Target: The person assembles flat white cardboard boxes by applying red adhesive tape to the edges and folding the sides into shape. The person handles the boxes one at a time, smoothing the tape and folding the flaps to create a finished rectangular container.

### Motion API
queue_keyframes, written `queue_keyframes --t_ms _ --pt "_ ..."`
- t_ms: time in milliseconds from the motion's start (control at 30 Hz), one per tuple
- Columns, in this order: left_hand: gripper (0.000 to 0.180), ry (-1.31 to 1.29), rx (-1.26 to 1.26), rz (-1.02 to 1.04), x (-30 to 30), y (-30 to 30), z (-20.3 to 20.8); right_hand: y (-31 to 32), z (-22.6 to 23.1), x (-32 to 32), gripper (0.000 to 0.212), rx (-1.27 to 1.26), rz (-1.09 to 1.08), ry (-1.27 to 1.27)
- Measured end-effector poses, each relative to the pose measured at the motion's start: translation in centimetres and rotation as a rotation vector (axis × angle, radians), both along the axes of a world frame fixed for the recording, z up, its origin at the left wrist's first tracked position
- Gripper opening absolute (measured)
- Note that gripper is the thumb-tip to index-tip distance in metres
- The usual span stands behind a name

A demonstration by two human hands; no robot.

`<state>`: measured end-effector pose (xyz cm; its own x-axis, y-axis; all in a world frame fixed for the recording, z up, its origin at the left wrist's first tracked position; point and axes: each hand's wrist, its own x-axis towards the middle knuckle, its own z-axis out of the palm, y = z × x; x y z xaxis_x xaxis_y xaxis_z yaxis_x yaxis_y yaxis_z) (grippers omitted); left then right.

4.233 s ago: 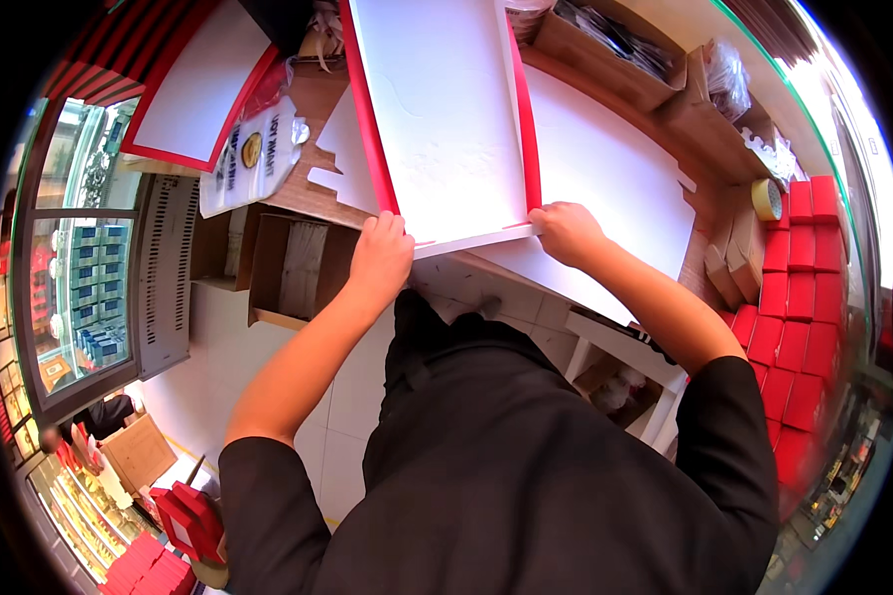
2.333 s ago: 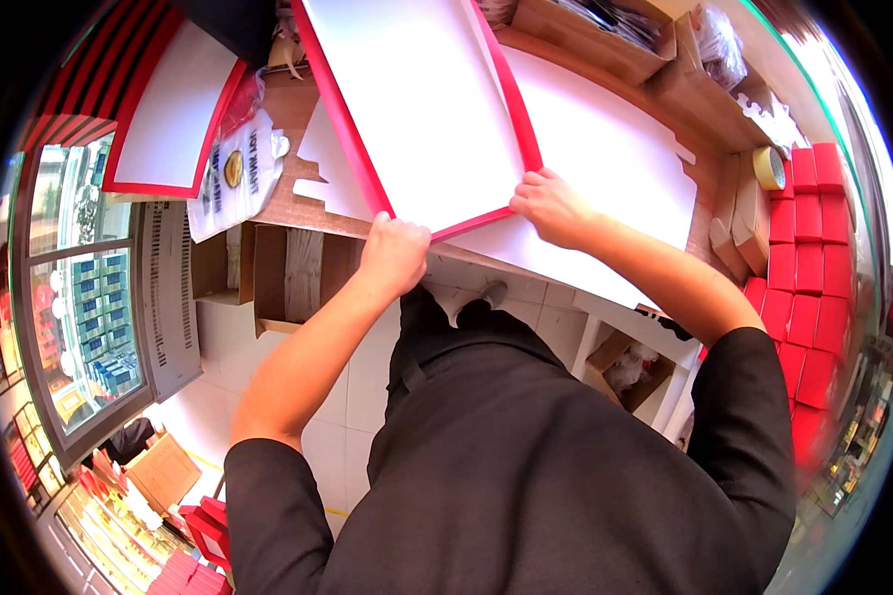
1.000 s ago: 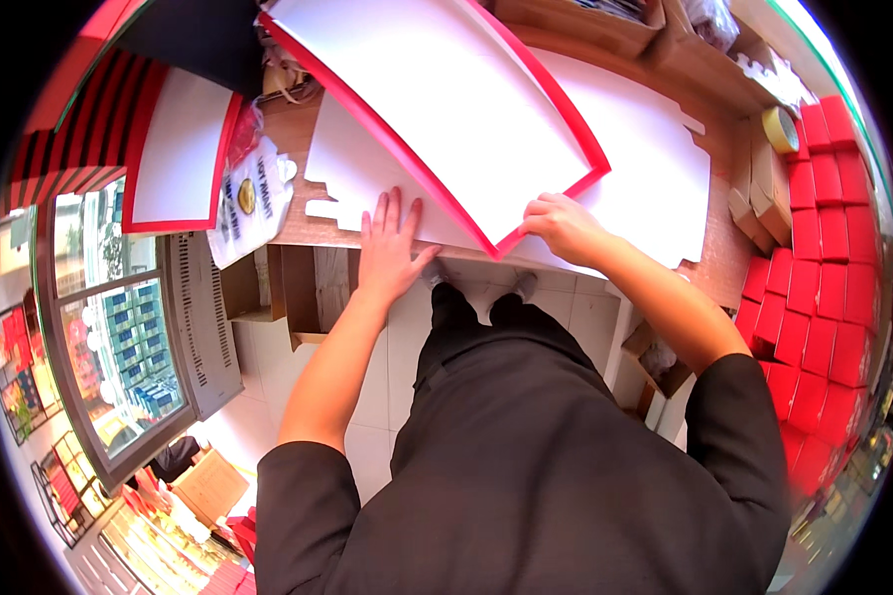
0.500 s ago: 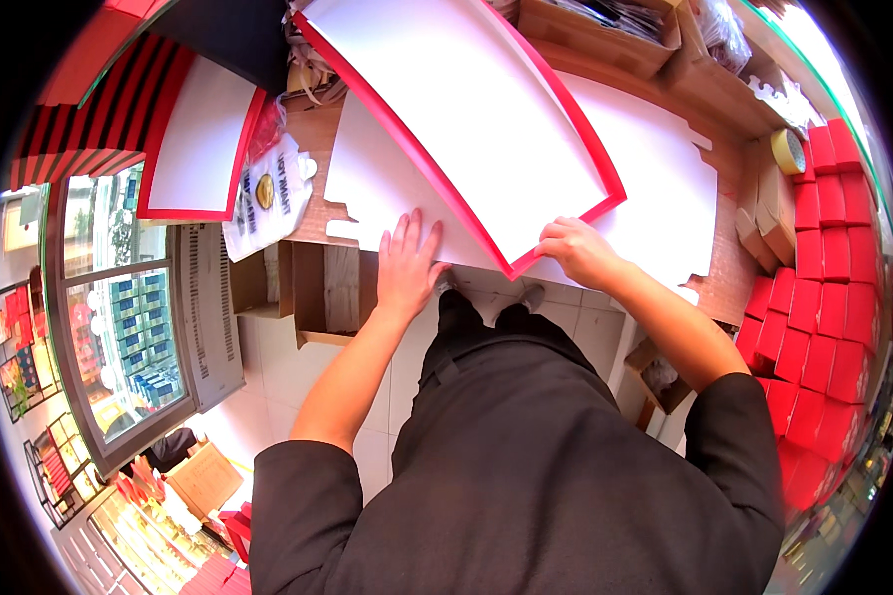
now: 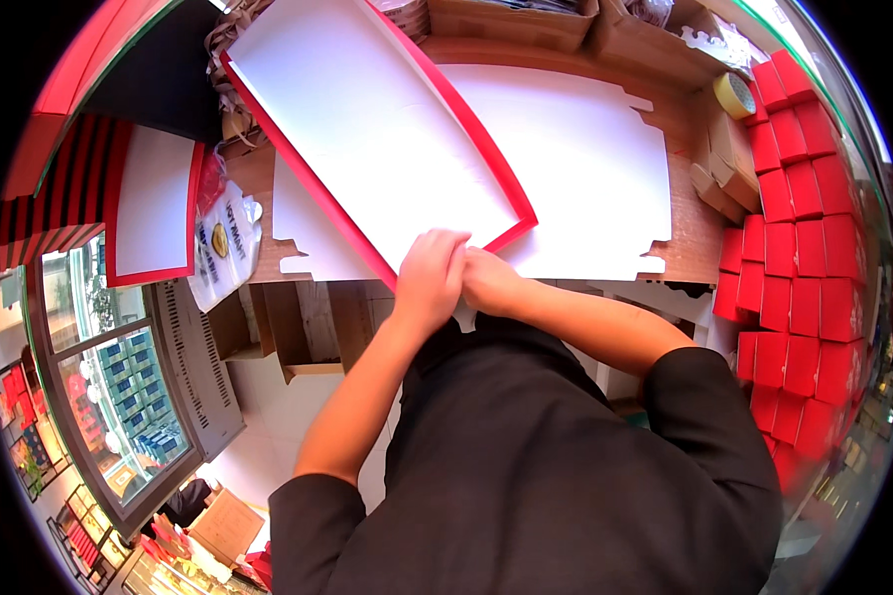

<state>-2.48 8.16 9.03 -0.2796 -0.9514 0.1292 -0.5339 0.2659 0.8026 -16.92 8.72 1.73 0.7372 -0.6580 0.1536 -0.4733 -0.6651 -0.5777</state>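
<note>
A shallow, long box tray (image 5: 367, 129) with a white inside and red walls lies slantwise over a flat, white die-cut card sheet (image 5: 585, 178). My left hand (image 5: 432, 273) is closed over the tray's near corner. Right beside it, almost touching, my right hand (image 5: 488, 282) grips the same corner from the right with its fingers bent. The corner itself is hidden under my hands. Tabs and notches show along the card sheet's short edges.
Small red boxes (image 5: 794, 233) stand stacked at the right. Near them are a yellow tape roll (image 5: 734, 96) and brown cartons (image 5: 729, 164). A white plastic bag (image 5: 230, 248) hangs over the table's left edge, beside another red-edged white tray (image 5: 154, 203). Open cartons (image 5: 511, 22) line the back.
My left hand has left the card sheet, where its fingers were spread, and closed at the tray's near corner beside my right hand. The whole view has shifted somewhat.
</note>
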Motion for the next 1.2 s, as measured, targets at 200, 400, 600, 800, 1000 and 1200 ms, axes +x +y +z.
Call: queue_keyframes --t_ms 200,400,600,800,1000,1200 --pt "0.031 0.123 0.758 0.084 -6.9 -7.1 -7.0 0.0 0.9 0.6 0.023 0.158 0.034 0.225" --pt "0.026 0.246 0.918 0.229 -8.8 -7.6 -5.1 0.0 0.7 0.5 0.024 0.073 -0.007 0.213" --pt "0.034 0.189 0.941 0.104 -10.1 -6.9 -3.7 0.4 -1.9 0.8 0.028 -0.027 -0.039 0.168" --pt "0.045 0.457 1.071 0.257 -10.3 -5.8 -2.0 0.4 -2.4 0.8 0.029 0.184 -0.073 -0.030" --pt "0.043 0.619 1.094 0.280 -11.3 -4.4 -1.4 1.2 -8.5 2.0 0.016 0.334 -0.157 -0.449" --pt "0.031 -0.236 0.509 -0.110 -9.3 -4.5 -2.2 0.6 -4.6 1.3 0.017 0.148 -0.140 -0.235"
